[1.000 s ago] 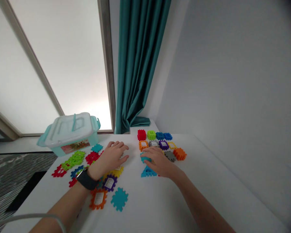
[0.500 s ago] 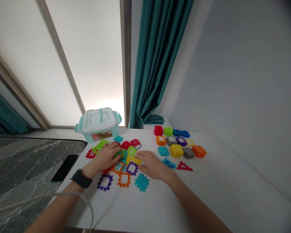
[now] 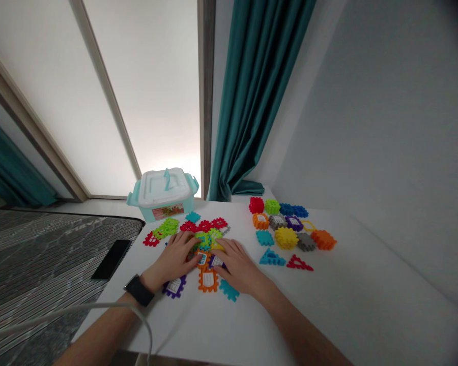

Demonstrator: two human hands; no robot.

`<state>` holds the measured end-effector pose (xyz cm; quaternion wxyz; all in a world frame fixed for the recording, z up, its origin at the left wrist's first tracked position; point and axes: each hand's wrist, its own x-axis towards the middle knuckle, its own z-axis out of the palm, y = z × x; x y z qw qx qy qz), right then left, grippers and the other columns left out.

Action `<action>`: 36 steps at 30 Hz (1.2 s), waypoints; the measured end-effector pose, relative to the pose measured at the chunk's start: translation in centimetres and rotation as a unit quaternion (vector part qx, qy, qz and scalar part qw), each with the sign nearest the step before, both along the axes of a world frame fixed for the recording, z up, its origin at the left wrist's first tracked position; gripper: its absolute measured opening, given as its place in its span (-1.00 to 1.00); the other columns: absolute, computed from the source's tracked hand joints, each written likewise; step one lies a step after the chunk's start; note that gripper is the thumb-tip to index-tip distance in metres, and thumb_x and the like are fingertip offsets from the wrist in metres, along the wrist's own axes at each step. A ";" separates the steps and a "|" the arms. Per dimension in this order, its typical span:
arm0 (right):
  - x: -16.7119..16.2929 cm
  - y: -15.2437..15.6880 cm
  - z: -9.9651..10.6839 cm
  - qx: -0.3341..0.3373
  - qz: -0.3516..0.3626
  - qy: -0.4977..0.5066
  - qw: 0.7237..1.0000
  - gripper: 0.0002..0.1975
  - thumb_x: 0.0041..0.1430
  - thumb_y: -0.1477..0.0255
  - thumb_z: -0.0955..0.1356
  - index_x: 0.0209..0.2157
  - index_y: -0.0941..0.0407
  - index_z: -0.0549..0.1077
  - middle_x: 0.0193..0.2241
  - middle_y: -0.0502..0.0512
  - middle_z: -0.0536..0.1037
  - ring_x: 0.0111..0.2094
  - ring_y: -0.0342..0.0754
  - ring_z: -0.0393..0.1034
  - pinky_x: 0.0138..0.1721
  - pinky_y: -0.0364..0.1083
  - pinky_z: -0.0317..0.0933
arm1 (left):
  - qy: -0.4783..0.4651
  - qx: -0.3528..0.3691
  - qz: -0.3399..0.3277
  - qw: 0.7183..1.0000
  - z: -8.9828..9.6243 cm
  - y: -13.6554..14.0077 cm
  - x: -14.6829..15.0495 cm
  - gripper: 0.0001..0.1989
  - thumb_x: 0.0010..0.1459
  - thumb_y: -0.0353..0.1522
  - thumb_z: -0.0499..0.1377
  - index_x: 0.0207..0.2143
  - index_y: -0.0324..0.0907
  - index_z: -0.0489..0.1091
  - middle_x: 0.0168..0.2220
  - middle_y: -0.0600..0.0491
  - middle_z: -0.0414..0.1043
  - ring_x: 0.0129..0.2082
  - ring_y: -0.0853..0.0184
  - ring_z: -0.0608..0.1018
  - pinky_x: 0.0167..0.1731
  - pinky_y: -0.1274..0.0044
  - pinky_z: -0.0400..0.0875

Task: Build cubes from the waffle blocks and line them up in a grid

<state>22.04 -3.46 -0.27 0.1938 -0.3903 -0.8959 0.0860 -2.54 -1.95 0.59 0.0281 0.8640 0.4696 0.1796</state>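
My left hand [image 3: 175, 258] rests palm down on the left side of a pile of toothed plastic building tiles, its fingers apart. Opposite it, my right hand [image 3: 239, 265] spreads over the pile's right side and covers part of a purple tile [image 3: 217, 261]. Between my fingertips are lime green tiles [image 3: 215, 234]. Just below them lies an orange window tile [image 3: 208, 280], with another purple tile [image 3: 174, 287] by my left wrist and a turquoise tile [image 3: 229, 291] under my right hand's near edge. Some tiles are hidden beneath both hands.
Sorted stacks, including a yellow one [image 3: 286, 238] and an orange one [image 3: 323, 240], stand to the right with a red triangle piece [image 3: 299, 263]. A lidded turquoise tub [image 3: 164, 195] sits at the back left. A black phone-like slab [image 3: 111, 260] and a pale cable [image 3: 99, 305] are at left.
Both hands have shifted slightly nearer each other over the pile. My right hand now covers more of the purple and turquoise tiles. The whole view has moved a little.
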 end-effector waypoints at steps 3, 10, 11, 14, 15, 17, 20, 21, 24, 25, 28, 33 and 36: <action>0.7 -0.1 -0.3 -0.004 -0.018 0.005 1.000 -0.62 0.28 0.40 0.36 0.12 0.03 0.40 0.18 0.24 0.37 0.24 0.18 0.19 0.26 0.23 0.10 | 0.022 -0.023 -0.002 0.999 1.2 1.2 0.7 -0.77 0.28 -0.25 0.13 -0.07 -0.11 0.45 -0.06 -0.06 0.43 0.01 0.09 0.44 0.10 0.15 0.30; 1.0 -0.2 -0.8 -0.020 -0.025 0.029 0.999 -0.62 0.31 0.41 0.32 0.15 0.00 0.37 0.17 0.21 0.39 0.22 0.16 0.21 0.25 0.22 0.13 | -0.008 -0.033 -0.027 0.999 1.6 3.1 1.0 -0.81 0.22 -0.38 0.15 -0.10 -0.13 0.42 -0.04 -0.06 0.43 0.01 0.13 0.45 0.07 0.24 0.33; 1.0 -0.2 -0.7 -0.023 -0.025 0.032 0.999 -0.61 0.30 0.42 0.32 0.15 -0.01 0.37 0.17 0.21 0.39 0.22 0.16 0.22 0.25 0.22 0.13 | -0.018 -0.033 -0.030 0.999 1.3 3.1 1.1 -0.82 0.21 -0.40 0.15 -0.12 -0.13 0.43 -0.03 -0.05 0.43 0.01 0.13 0.44 0.07 0.24 0.33; 0.9 -0.1 -0.5 -0.035 -0.025 0.035 0.998 -0.61 0.28 0.44 0.33 0.14 0.00 0.37 0.16 0.19 0.40 0.22 0.15 0.22 0.26 0.20 0.13 | -0.032 -0.032 -0.033 0.998 0.4 3.1 1.1 -0.80 0.19 -0.38 0.18 -0.11 -0.11 0.43 -0.02 -0.03 0.43 0.03 0.12 0.43 0.09 0.20 0.31; 0.9 -0.1 -0.4 -0.039 -0.025 0.035 0.998 -0.61 0.28 0.45 0.33 0.13 0.00 0.37 0.16 0.19 0.40 0.21 0.15 0.22 0.26 0.19 0.13 | -0.032 -0.030 -0.032 0.999 0.2 3.0 1.0 -0.80 0.20 -0.36 0.19 -0.10 -0.10 0.44 -0.02 -0.02 0.44 0.04 0.11 0.43 0.10 0.19 0.30; 0.9 -0.2 -0.3 -0.045 -0.024 0.034 0.998 -0.62 0.28 0.46 0.32 0.13 0.02 0.38 0.16 0.19 0.40 0.21 0.14 0.22 0.27 0.17 0.12 | -0.031 -0.027 -0.031 0.999 -0.1 3.0 1.0 -0.78 0.20 -0.34 0.22 -0.08 -0.09 0.44 -0.01 -0.02 0.45 0.06 0.10 0.42 0.12 0.16 0.28; 0.9 -0.2 -0.2 -0.050 -0.024 0.035 0.998 -0.62 0.28 0.45 0.32 0.13 0.03 0.38 0.17 0.19 0.39 0.22 0.13 0.21 0.28 0.16 0.10 | -0.037 -0.032 -0.031 0.998 -0.3 3.2 0.9 -0.73 0.20 -0.32 0.24 -0.04 -0.08 0.44 -0.01 -0.02 0.47 0.07 0.10 0.43 0.11 0.17 0.30; 0.9 -0.3 -0.2 -0.051 -0.025 0.036 0.998 -0.61 0.28 0.45 0.32 0.14 0.03 0.38 0.17 0.19 0.39 0.22 0.13 0.21 0.28 0.17 0.09 | -0.043 -0.033 -0.027 0.998 -0.4 3.3 0.9 -0.72 0.20 -0.32 0.25 -0.03 -0.09 0.43 -0.01 -0.03 0.48 0.07 0.10 0.43 0.11 0.17 0.30; 0.8 -0.3 -0.2 -0.056 -0.025 0.041 0.997 -0.58 0.28 0.46 0.32 0.16 0.03 0.36 0.17 0.19 0.40 0.22 0.13 0.20 0.28 0.17 0.10 | -0.060 -0.032 -0.013 0.998 -0.6 3.6 0.7 -0.76 0.20 -0.35 0.24 -0.06 -0.10 0.44 -0.03 -0.03 0.51 0.04 0.10 0.45 0.13 0.17 0.27; 0.8 -0.3 -0.1 -0.058 -0.024 0.041 0.997 -0.58 0.28 0.47 0.32 0.17 0.03 0.36 0.16 0.19 0.40 0.22 0.12 0.20 0.27 0.17 0.10 | -0.062 -0.031 -0.009 0.998 -0.7 3.7 0.6 -0.78 0.21 -0.36 0.23 -0.07 -0.11 0.44 -0.04 -0.03 0.52 0.04 0.10 0.45 0.13 0.17 0.26; 0.9 -0.2 -0.1 -0.065 -0.024 0.040 0.997 -0.60 0.28 0.48 0.32 0.15 0.04 0.38 0.15 0.20 0.40 0.21 0.13 0.21 0.26 0.18 0.12 | -0.061 -0.028 -0.010 0.998 -0.8 3.7 0.3 -0.81 0.23 -0.35 0.21 -0.09 -0.09 0.46 -0.04 -0.01 0.52 0.04 0.09 0.46 0.13 0.19 0.25; 0.9 -0.1 -0.3 -0.068 -0.025 0.044 0.996 -0.61 0.28 0.48 0.32 0.13 0.05 0.39 0.16 0.21 0.40 0.21 0.14 0.20 0.26 0.19 0.11 | -0.056 -0.018 -0.002 0.998 -0.6 3.4 0.1 -0.82 0.27 -0.33 0.17 -0.09 -0.08 0.48 -0.06 -0.01 0.53 0.02 0.10 0.47 0.12 0.21 0.25; 1.0 -0.1 -0.4 -0.065 -0.024 0.047 0.997 -0.61 0.27 0.49 0.32 0.13 0.04 0.39 0.15 0.20 0.40 0.21 0.13 0.21 0.26 0.19 0.11 | -0.061 -0.015 0.007 0.998 -0.4 3.1 0.2 -0.83 0.26 -0.30 0.18 -0.11 -0.09 0.48 -0.07 -0.02 0.53 0.01 0.09 0.48 0.12 0.20 0.24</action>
